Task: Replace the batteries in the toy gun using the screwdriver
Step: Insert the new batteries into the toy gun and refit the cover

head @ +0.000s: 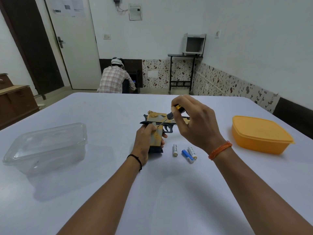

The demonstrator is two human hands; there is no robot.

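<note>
Three batteries (184, 152) lie loose on the white table (108, 192), just to the right of the toy gun (159, 123), which lies on its side near the middle of the table with its muzzle pointing right. The left hand (146, 141) is wrapped around the gun's grip, pinning it down. The right hand (191, 119) pinches the yellow and black handle of the screwdriver (171, 113) from above, and the thin shaft slants down to the left so that its tip meets the upper part of the grip, close to the left thumb. I judge this to be the screw step on the battery cover; whether the screw is going out or in cannot be told. To do it well, the tip should sit square in the screw head, so the shaft wants to stand more upright before turning. Press down steadily while twisting, or the small head may strip. The left hand should hold firm so the gun does not spin. A clear box (45, 146) sits far left, an orange box (260, 133) far right
</note>
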